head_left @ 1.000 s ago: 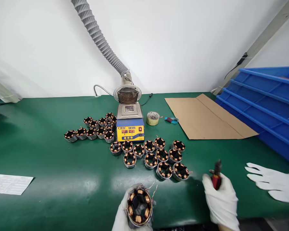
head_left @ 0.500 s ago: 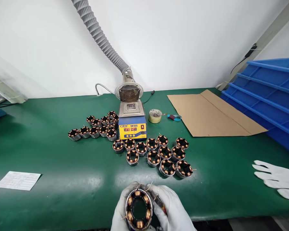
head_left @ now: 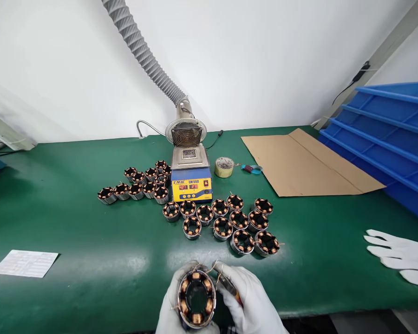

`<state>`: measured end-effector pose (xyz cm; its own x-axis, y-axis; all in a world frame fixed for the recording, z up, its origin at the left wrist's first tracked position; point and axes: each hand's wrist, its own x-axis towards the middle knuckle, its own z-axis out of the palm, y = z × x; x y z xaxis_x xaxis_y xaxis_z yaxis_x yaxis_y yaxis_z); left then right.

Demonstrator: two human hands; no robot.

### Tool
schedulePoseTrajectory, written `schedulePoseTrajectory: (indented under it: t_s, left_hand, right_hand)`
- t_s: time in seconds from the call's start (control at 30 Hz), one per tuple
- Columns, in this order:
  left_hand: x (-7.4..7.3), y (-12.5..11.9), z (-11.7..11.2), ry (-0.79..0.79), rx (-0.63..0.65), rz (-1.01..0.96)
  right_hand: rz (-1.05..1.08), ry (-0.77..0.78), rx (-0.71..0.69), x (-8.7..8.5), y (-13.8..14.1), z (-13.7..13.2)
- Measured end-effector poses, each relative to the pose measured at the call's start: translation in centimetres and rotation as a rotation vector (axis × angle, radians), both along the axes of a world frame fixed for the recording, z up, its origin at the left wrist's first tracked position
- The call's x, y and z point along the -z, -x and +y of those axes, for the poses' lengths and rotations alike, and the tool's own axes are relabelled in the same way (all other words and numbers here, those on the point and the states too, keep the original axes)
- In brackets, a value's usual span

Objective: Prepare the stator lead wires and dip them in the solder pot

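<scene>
Both my hands wear white gloves at the bottom centre. My left hand (head_left: 169,313) grips a round motor stator (head_left: 196,299) with copper coils and loose wire ends, its bore facing me. My right hand (head_left: 252,304) is closed round a small red-handled tool (head_left: 227,284), whose tip is against the stator's upper right rim. Beyond them on the green table (head_left: 73,241) several more stators (head_left: 226,220) stand in a cluster, and another group of stators (head_left: 139,185) sits left of the yellow and blue solder pot (head_left: 191,178).
A grey fume hose (head_left: 146,55) ends at a fan behind the solder pot. A small tin (head_left: 224,167) and a blue-handled tool (head_left: 251,169) lie beside it. Cardboard (head_left: 306,164) and blue trays (head_left: 386,134) are at right, a spare white glove (head_left: 400,257) nearby, a paper sheet (head_left: 25,263) at left.
My right hand, which held the red-handled tool apart at the right, has come in to the stator. The stator has turned a little in my left hand.
</scene>
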<state>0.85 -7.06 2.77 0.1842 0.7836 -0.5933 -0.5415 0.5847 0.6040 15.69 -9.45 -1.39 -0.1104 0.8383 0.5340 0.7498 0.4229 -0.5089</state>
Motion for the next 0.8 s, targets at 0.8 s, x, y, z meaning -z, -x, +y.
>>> schedulePoseTrajectory:
  t_s: [0.8]
  left_hand:
    - [1.7, 1.9, 0.4, 0.005, 0.293, -0.475]
  right_hand:
    - [0.034, 0.184, 0.174, -0.9, 0.3, 0.4]
